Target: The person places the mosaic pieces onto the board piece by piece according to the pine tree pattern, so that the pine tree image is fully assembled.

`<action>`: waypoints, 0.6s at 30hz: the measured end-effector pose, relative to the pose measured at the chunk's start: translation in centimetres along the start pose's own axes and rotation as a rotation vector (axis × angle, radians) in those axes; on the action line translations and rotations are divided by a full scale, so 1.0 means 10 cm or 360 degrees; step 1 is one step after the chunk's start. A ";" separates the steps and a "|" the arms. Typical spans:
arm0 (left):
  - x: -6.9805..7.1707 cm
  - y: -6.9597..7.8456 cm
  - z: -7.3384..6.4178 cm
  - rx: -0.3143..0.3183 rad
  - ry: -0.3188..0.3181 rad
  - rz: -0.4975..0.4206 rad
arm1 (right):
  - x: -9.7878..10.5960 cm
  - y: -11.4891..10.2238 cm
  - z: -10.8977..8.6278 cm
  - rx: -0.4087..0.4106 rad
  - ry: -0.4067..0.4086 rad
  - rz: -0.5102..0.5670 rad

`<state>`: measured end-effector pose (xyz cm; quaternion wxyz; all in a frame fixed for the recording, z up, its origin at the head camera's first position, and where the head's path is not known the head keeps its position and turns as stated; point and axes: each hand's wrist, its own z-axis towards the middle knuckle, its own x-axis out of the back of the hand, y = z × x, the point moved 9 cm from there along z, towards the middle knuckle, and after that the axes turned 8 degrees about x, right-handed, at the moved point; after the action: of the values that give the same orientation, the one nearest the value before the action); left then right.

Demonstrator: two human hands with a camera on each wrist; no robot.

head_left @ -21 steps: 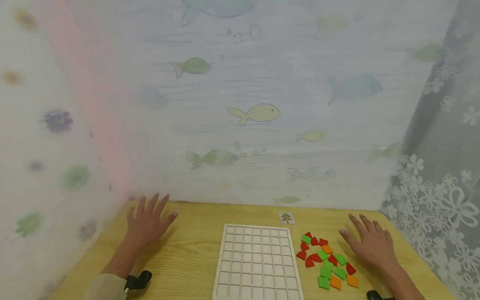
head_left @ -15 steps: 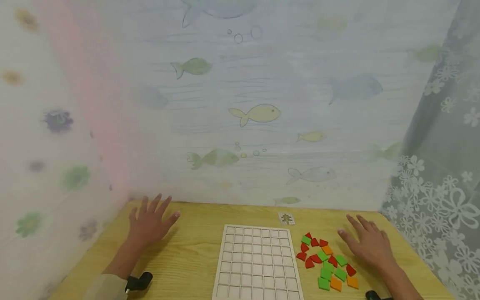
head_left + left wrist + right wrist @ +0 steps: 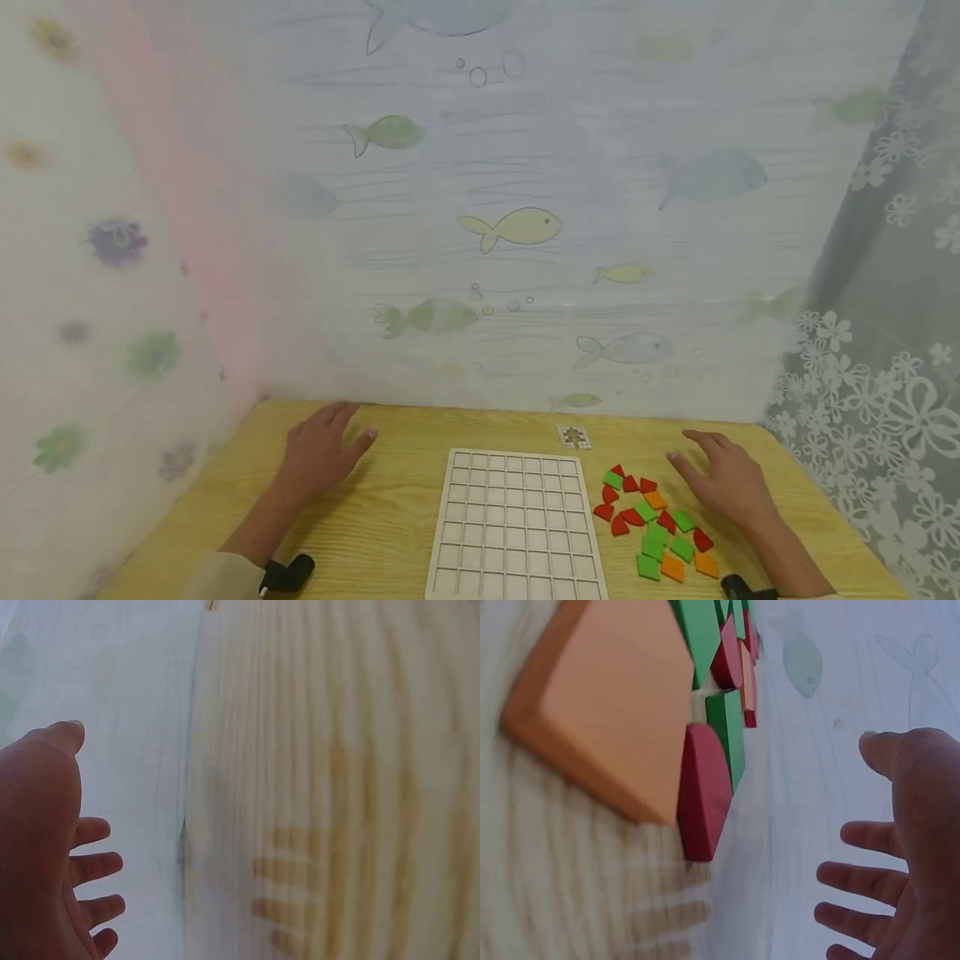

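My left hand hovers over the table's left side, fingers spread and loosely bent, holding nothing. In the left wrist view, the fingers stand apart above the wood, with their shadow on it. On the other side, my right hand is held over the table with relaxed fingers, just right of several flat red, green and orange tiles. Its wrist view shows an orange tile and a red tile close by, with the hand apart from them. Between the hands lies a pale gridded board, its squares bare.
A small patterned card lies behind the board on the wooden table. A fish-print curtain borders the table's back edge. Further curtains hang on the left and right.
Both hands have moved inward toward the board, the left one to the right and the right one to the left. Their fingers look more bent than before. Tiles and board stay put.
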<state>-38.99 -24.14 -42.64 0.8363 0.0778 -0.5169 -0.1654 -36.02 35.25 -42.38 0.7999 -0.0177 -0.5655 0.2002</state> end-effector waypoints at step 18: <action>-0.03 0.65 -0.39 -0.0222 -0.0171 -0.0259 | -0.07 -0.31 0.16 0.0130 0.0060 0.0172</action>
<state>-34.37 -18.07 -42.73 0.7946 0.0522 -0.5403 -0.2722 -36.74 31.82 -41.69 0.7985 -0.0195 -0.5399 0.2656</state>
